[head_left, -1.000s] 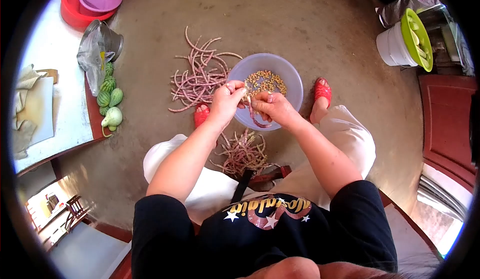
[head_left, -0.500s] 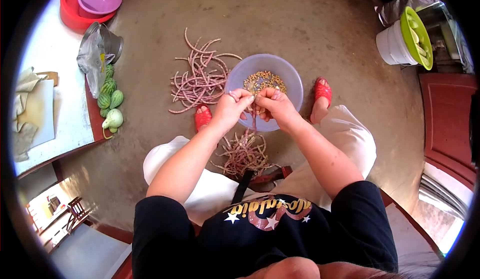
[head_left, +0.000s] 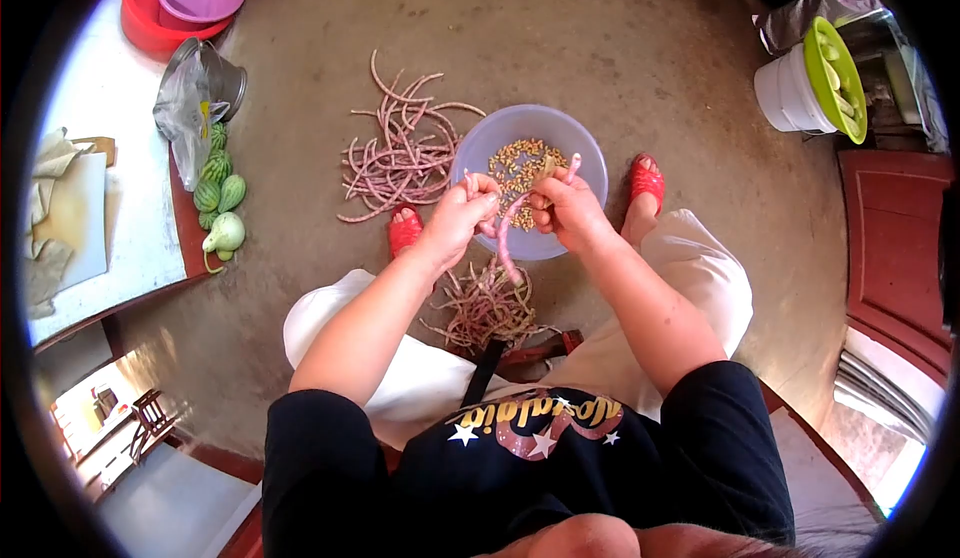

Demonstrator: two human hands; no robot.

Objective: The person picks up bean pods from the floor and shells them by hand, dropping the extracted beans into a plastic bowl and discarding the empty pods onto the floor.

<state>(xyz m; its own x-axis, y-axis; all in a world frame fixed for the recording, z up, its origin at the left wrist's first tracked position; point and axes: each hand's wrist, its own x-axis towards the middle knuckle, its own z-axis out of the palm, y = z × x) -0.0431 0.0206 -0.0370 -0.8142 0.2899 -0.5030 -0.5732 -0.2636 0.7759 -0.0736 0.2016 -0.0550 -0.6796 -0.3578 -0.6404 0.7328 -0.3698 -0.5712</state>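
My left hand [head_left: 463, 213] is closed on a pinkish-purple bean pod, with a short end poking up above the fingers. My right hand [head_left: 572, 212] grips a long bean pod [head_left: 505, 243]; one tip sticks out above the thumb, and the rest curves down between the hands. Whether both hands hold parts of one pod, I cannot tell. Below them is a pale purple basin [head_left: 590, 138] with loose shelled beans [head_left: 515, 163] across its bottom. Left of it lies a pile of long pods [head_left: 395, 163]. A heap of limp, split-looking pods [head_left: 487, 308] lies between my legs.
My red sandals [head_left: 646, 180] flank the basin. At left, small watermelons [head_left: 207, 196] and a pale gourd [head_left: 226, 231] lie beside the white table [head_left: 130, 258], near a metal pot [head_left: 227, 88]. A white bucket [head_left: 783, 93] with a green basin [head_left: 822, 43] stands at right.
My hands have moved apart from their fingertip-to-fingertip position over the basin. A curved pod now shows between them, and more of the beans is uncovered.
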